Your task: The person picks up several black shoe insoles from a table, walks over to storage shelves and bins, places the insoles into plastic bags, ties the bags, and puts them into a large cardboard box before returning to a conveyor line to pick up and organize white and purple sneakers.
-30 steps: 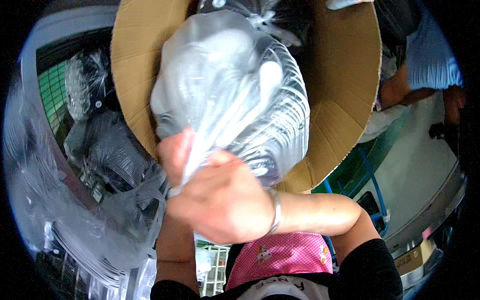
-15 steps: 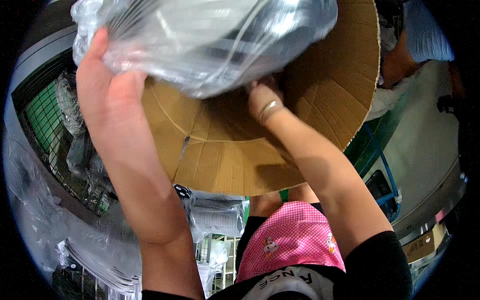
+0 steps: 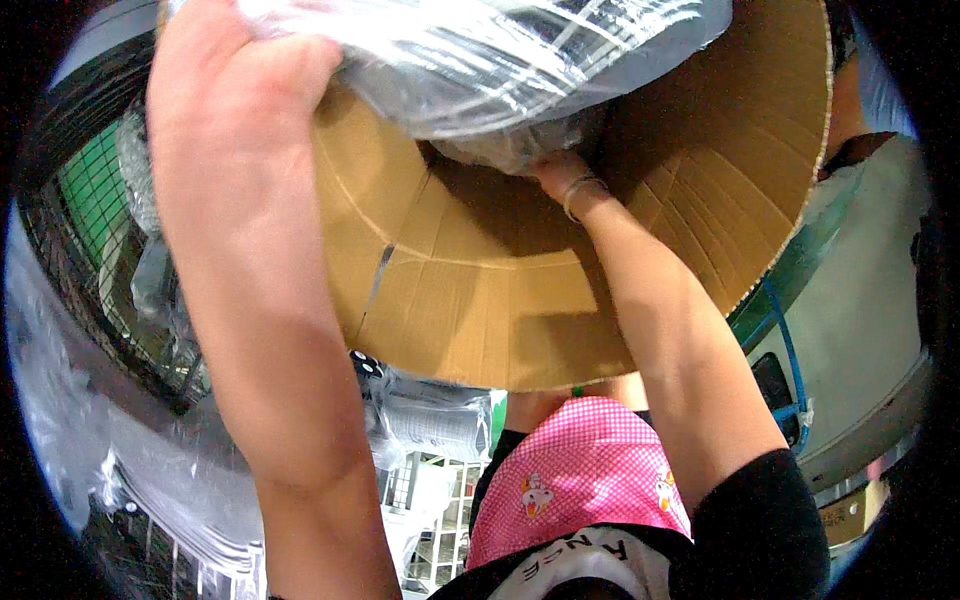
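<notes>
A large bundle of grey, flat-looking pieces [image 3: 520, 75] in shiny see-through plastic is tilted over the mouth of a brown cardboard box [image 3: 520, 330]. At its left end my left hand [image 3: 265, 60] grips the wrapping; the thumb shows and the fingers are mostly out of sight. My right hand [image 3: 562, 178], with a bangle at the wrist, reaches inside the box and is closed on the bundle's underside. Plastic partly covers those fingertips. The box's bottom is in shadow behind the bundle.
Left of the box stands a dark wire-mesh cage [image 3: 95, 215] with plastic-wrapped items. More wrapped stacks [image 3: 430, 415] lie below the box's near edge. At right are a blue tube frame [image 3: 790, 350] and a small carton [image 3: 850, 515]. Another person's arm [image 3: 848, 100] shows at the far right.
The bundle has shifted right and slightly up in view, both hands along with it. The left hand now sits closer to the top edge. The box also appears further right.
</notes>
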Tool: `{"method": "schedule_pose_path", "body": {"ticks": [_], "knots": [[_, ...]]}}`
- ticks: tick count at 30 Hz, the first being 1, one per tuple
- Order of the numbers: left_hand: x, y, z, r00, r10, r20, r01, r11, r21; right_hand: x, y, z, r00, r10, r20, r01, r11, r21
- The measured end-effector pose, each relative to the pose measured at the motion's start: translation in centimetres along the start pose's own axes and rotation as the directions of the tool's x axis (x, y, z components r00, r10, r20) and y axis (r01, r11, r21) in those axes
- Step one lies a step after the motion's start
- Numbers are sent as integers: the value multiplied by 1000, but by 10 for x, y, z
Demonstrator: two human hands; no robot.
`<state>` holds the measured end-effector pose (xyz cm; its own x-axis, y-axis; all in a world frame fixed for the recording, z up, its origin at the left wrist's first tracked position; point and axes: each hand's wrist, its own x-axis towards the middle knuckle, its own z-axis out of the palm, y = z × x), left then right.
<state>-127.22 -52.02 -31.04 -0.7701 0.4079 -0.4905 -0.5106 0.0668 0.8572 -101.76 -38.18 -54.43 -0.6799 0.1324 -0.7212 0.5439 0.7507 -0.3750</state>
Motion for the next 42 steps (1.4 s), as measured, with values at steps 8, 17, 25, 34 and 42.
{"method": "schedule_pose_path", "body": {"ticks": [8,17,25,34,42], "knots": [[32,-28,-34,934,-286,-213,103,787,-608,-133,-101,-109,917,-229,326,-1,817,577],[23,-11,66,973,-177,-145,67,827,-559,-107,-61,-70,750,292,594,101,837,-538],[25,-31,70,997,-41,72,72,858,-509,-69,-79,-94,985,-104,138,168,754,-635],[22,-37,55,996,-27,90,61,911,-407,-24,-47,-65,956,-129,264,192,953,-233],[18,-37,37,986,-48,157,69,989,-131,-74,-55,-24,848,-249,468,321,944,-80]]}}
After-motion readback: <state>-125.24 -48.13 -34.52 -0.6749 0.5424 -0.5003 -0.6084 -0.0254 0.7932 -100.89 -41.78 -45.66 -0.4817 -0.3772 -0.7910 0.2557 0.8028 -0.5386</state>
